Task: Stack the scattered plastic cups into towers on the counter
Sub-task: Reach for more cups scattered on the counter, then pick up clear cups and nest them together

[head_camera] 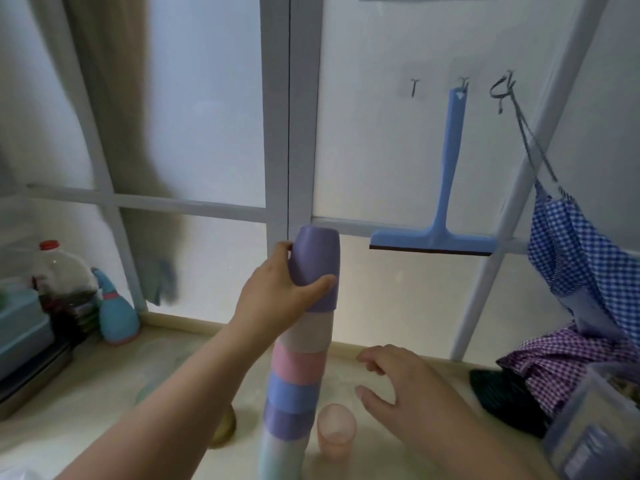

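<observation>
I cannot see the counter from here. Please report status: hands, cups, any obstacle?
Left hand grips purple cup atop the tower. Right hand open, hovering above counter. Clear pink cup upright beside tower base, unstacked. Nothing in the way.

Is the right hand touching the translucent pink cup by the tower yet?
Apart. The head view shows the right hand open above the counter, with bare surface between its fingers and the translucent pink cup.

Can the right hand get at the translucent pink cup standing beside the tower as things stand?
Probably yes: the right hand hovers open just above and right of the pink cup, nothing lies between them, and the tower stands on its far side.
</observation>
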The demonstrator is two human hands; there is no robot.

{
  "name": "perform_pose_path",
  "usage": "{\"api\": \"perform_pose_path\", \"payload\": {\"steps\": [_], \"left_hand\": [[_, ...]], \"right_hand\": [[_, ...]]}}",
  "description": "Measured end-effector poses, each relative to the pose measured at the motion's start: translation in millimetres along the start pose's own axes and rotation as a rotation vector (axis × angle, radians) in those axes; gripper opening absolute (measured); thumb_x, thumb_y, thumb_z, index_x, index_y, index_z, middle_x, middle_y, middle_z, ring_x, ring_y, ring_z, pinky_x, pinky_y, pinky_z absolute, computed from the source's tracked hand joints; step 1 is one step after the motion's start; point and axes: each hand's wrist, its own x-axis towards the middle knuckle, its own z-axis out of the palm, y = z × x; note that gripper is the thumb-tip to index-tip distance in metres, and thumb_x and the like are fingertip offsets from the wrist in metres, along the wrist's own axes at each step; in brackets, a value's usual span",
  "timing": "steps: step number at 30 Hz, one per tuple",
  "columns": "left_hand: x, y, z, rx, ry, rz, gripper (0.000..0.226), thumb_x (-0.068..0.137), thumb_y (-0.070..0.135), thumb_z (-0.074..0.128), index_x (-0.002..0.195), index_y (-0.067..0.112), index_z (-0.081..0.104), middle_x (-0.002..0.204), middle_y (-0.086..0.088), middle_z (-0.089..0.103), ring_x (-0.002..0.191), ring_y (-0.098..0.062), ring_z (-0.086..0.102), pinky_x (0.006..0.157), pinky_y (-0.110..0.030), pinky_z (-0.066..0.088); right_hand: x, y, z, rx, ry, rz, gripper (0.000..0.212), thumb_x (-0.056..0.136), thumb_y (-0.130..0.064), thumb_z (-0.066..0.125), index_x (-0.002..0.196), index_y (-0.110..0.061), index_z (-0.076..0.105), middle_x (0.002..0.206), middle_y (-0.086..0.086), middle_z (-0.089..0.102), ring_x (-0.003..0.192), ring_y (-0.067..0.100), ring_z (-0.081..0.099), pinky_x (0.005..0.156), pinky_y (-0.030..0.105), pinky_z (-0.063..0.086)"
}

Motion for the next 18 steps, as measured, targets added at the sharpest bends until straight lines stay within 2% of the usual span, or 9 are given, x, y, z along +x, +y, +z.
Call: {"api": "perform_pose_path", "payload": {"steps": [5, 9, 11, 14, 16, 18], "left_hand": [[-6.6, -5.4, 6.7, 0.016, 0.029, 0.006, 0.068, 0.072, 0.048, 0.066, 0.126, 0.021, 0.035, 0.103, 0.003, 0.054, 0.087, -0.018, 0.056, 0.067, -0.029, 0.043], [-12.8, -6.5, 4.7, 0.139, 0.112, 0.052, 0.072, 0.073, 0.05, 0.066, 0.129, 0.017, 0.035, 0.121, -0.005, 0.054, 0.102, -0.022, 0.054, 0.079, -0.032, 0.046], [-20.0, -4.6, 3.8, 0.285, 0.22, 0.18, 0.067, 0.076, 0.047, 0.063, 0.128, 0.012, 0.038, 0.122, -0.01, 0.053, 0.106, -0.027, 0.05, 0.085, -0.036, 0.043], [-37.3, 5.4, 5.9, 0.431, 0.305, 0.434, 0.05, 0.076, 0.041, 0.051, 0.116, 0.01, 0.047, 0.107, -0.013, 0.061, 0.09, -0.029, 0.055, 0.078, -0.036, 0.047], [-52.8, 10.5, 15.4, 0.445, 0.239, 0.592, 0.038, 0.078, 0.036, 0.049, 0.107, 0.012, 0.052, 0.094, -0.008, 0.066, 0.076, -0.023, 0.059, 0.067, -0.031, 0.049], [-67.1, 10.8, 31.5, 0.438, 0.092, 0.691, 0.029, 0.08, 0.033, 0.049, 0.1, 0.014, 0.056, 0.083, -0.004, 0.066, 0.067, -0.02, 0.06, 0.059, -0.029, 0.05]], "right_hand": [[-1.9, 3.2, 6.2, 0.005, -0.034, 0.022, 0.037, 0.082, -0.047, 0.055, 0.117, -0.038, 0.047, 0.103, -0.025, 0.047, 0.097, -0.005, 0.045, 0.084, 0.011, 0.038], [-1.7, 2.6, 7.1, 0.017, -0.017, 0.029, 0.037, 0.083, -0.047, 0.055, 0.118, -0.038, 0.047, 0.109, -0.021, 0.053, 0.103, -0.002, 0.048, 0.089, 0.016, 0.041], [-0.9, 2.2, 7.3, 0.019, -0.022, 0.047, 0.037, 0.083, -0.046, 0.055, 0.118, -0.038, 0.046, 0.11, -0.019, 0.054, 0.104, -0.001, 0.049, 0.089, 0.019, 0.043], [-1.7, 3.4, 8.0, 0.002, -0.019, 0.059, 0.036, 0.083, -0.046, 0.054, 0.118, -0.037, 0.046, 0.109, -0.019, 0.054, 0.102, 0.0, 0.05, 0.086, 0.019, 0.044], [-3.6, 6.7, 9.3, -0.007, -0.013, 0.068, 0.032, 0.084, -0.046, 0.052, 0.114, -0.039, 0.046, 0.103, -0.021, 0.052, 0.098, 0.0, 0.049, 0.083, 0.018, 0.042], [-7.4, 14.0, 11.7, -0.027, -0.023, 0.104, 0.019, 0.082, -0.047, 0.048, 0.1, -0.043, 0.042, 0.088, -0.026, 0.046, 0.089, 0.0, 0.047, 0.075, 0.017, 0.038]]}}
